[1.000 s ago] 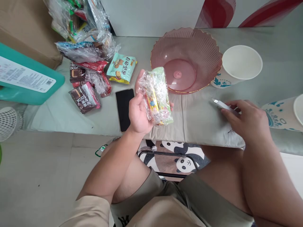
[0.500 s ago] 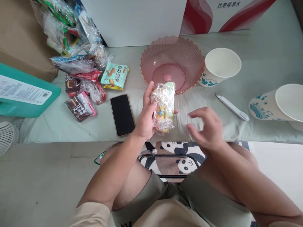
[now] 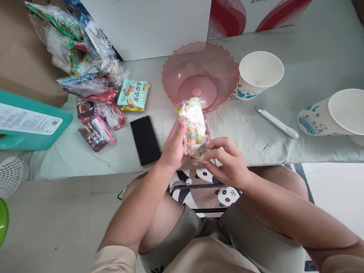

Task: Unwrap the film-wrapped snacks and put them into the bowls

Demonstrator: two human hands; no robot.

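While both hands [image 3: 173, 146] [image 3: 227, 165] grip a clear-wrapped snack pack [image 3: 193, 127], the pink bowl [image 3: 230, 76] and paper cups [image 3: 260, 74] hold nothing.

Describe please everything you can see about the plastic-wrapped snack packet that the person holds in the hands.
The snack packet is a small oblong bundle in crinkled, shiny clear plastic; green, yellow and a little red show through. It stands roughly upright, top leaning slightly left, raised in front of the pink bowl. The left hand grips its left side, and the right hand pinches the wrap at its lower end. Its print is too small to read.
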